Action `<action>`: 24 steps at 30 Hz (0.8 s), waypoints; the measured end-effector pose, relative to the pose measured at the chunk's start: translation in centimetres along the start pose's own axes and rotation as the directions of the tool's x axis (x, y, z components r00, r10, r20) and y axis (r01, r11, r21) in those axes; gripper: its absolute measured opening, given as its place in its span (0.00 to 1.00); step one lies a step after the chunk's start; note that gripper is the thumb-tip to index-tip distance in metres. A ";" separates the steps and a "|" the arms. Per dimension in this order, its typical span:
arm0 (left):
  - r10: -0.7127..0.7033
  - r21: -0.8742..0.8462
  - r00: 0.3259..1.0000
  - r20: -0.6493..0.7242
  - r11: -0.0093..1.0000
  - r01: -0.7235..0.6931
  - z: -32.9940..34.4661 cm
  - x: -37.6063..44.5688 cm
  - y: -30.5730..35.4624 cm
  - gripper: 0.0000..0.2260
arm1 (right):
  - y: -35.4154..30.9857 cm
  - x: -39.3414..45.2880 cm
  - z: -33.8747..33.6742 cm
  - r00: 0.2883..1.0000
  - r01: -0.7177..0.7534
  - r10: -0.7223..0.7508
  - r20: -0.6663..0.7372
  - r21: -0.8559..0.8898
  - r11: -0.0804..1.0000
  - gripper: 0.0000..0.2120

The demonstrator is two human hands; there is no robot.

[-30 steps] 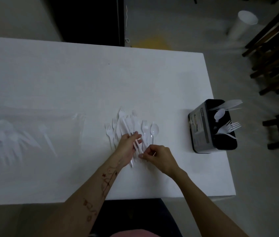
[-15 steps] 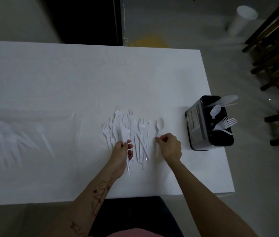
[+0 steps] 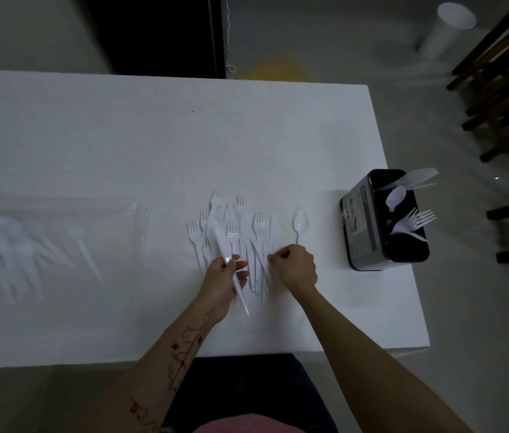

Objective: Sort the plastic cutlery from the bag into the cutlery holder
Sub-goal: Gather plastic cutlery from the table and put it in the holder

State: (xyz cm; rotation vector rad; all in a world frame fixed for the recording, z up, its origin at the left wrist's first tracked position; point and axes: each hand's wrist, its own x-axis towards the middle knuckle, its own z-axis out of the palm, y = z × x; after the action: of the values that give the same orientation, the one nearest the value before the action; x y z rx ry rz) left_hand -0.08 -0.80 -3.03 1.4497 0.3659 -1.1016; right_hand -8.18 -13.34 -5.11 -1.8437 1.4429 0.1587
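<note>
Cutlery (image 3: 240, 232), thin white plastic, lies fanned; left hand (image 3: 222, 279) grips a knife (image 3: 231, 267), right hand (image 3: 295, 267) pinches another piece.

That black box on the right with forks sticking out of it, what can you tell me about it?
The cutlery holder is a black box, seemingly plastic, with rounded corners and a grey label on its side. It stands upright near the right edge of the white table, apart from both hands. Open at the top, it holds white plastic forks, a spoon and further pieces at the far end. How it is divided inside is unclear.
</note>
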 end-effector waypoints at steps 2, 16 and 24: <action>-0.013 -0.017 1.000 -0.010 1.000 0.013 0.0 0.1 -0.1 0.10 | 0.1 0.1 -0.2 1.000 -0.009 0.009 0.008 -0.014 1.000 0.09; 0.029 0.036 0.999 0.022 0.999 -0.030 0.2 0.8 -0.1 0.09 | 0.1 -0.7 -1.0 0.999 0.023 -0.028 -0.031 -0.165 0.986 0.08; -0.007 -0.077 0.997 0.076 0.997 0.013 1.2 1.3 0.3 0.14 | 1.2 -2.5 -1.1 0.919 0.385 -0.394 0.009 0.189 0.903 0.07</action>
State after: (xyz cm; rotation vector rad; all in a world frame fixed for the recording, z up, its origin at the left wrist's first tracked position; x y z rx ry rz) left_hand 0.36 -2.40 -3.66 1.3351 0.3587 -1.1352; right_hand -10.45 -12.17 -3.59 -1.9182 0.9922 -0.1269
